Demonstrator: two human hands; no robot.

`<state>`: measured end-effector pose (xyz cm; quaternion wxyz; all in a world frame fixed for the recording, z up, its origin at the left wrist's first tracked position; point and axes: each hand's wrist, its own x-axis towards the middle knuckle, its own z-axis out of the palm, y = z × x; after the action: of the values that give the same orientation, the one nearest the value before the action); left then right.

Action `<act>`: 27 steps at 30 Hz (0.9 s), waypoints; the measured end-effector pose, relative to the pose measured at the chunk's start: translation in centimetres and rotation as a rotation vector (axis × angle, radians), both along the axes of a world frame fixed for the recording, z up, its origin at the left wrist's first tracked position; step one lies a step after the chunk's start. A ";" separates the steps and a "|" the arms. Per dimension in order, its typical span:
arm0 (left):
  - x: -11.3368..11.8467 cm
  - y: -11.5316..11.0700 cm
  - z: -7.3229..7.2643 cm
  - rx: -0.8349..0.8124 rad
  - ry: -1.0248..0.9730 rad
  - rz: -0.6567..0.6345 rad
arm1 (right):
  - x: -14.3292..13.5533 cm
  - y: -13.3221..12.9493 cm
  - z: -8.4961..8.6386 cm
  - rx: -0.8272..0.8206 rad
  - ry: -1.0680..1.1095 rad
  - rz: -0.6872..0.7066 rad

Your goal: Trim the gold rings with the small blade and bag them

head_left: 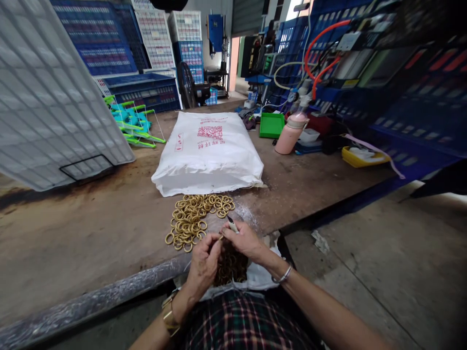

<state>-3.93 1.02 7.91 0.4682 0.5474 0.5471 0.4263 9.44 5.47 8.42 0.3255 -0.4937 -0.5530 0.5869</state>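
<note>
Close together at the table's front edge are both hands. My left hand (205,257) pinches a small brass-coloured ring (221,237) from the left. My right hand (245,239) is closed around a small pale tool with a dark tip (232,224), its fingertips meeting the same ring. Just beyond them a pile of brass-coloured rings (188,218) lies on the brown table (146,214). Below the hands, on the lap, an open white bag (260,277) holds many darker rings (231,267).
A full white sack (209,150) lies behind the ring pile. At the left leans a large white crate (54,97), near green and turquoise plastic parts (133,121). Toward the right are a green tray (272,125), a pink bottle (290,136) and a yellow basket (363,156).
</note>
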 end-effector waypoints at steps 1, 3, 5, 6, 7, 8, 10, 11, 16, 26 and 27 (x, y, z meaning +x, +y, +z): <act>0.0 -0.1 0.2 -0.072 -0.054 0.004 | 0.0 0.0 0.0 0.054 -0.033 0.009; 0.0 -0.2 0.4 -0.192 -0.154 -0.006 | 0.0 -0.1 -0.1 0.109 -0.074 0.023; -0.1 -0.3 0.4 -0.273 -0.237 -0.017 | 0.0 -0.2 -0.1 0.118 -0.096 0.036; -0.1 -0.3 0.3 -0.296 -0.269 -0.019 | -0.1 -0.3 -0.1 0.118 -0.103 0.046; -0.2 -0.4 0.1 -0.308 -0.298 -0.018 | -0.1 -0.3 -0.1 0.115 -0.105 0.059; -0.2 -0.5 0.0 -0.318 -0.328 -0.016 | -0.2 -0.3 -0.1 0.108 -0.098 0.072; -0.3 -0.6 -0.1 -0.338 -0.399 -0.012 | -0.3 -0.3 -0.1 0.084 -0.072 0.085; -0.3 -0.6 -0.1 -0.346 -0.438 -0.006 | -0.3 -0.3 -0.2 0.078 -0.067 0.073; -0.3 -0.7 0.1 -0.347 -0.534 0.063 | 0.3 -0.6 -0.4 0.299 -0.311 0.074; -0.3 -0.8 0.0 -0.294 -0.442 0.082 | 0.1 -1.6 -0.8 0.571 -0.672 0.278; -0.3 -0.9 -0.1 -0.288 -0.430 0.084 | 0.1 -1.6 -0.8 0.571 -0.684 0.280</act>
<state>-4.23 0.16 7.83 0.6288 0.3488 0.5122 0.4696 9.53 3.91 7.67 0.1649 -0.4701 -0.8293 0.2531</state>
